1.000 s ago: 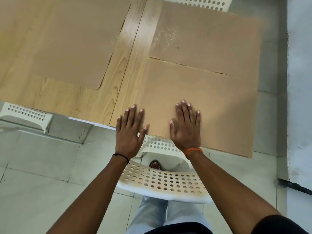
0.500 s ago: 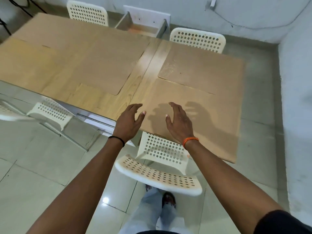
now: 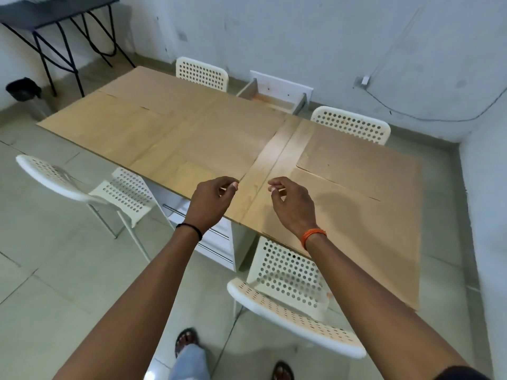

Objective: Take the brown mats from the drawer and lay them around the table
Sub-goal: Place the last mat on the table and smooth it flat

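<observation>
Several brown mats lie flat on the wooden table (image 3: 274,165). The nearest mat (image 3: 370,237) covers the right front corner and overhangs the table's edge, with another mat (image 3: 356,157) behind it. More mats (image 3: 214,138) overlap across the left half. At the far side, the white drawer (image 3: 274,98) stands pulled out by the wall. My left hand (image 3: 211,201) and my right hand (image 3: 292,204) hover above the front edge near the bare wooden strip. Both have loosely curled fingers and hold nothing.
A white perforated chair (image 3: 290,305) stands right in front of me, another chair (image 3: 82,182) at the left, and two chairs (image 3: 201,74) along the far side. A black side table (image 3: 55,12) and a bin (image 3: 23,89) stand at the back left. A wall (image 3: 488,187) closes the right.
Both hands have lifted off the near right mat and drawn back, fingers curling. The view has pulled back and tilted up, so the whole table shows.
</observation>
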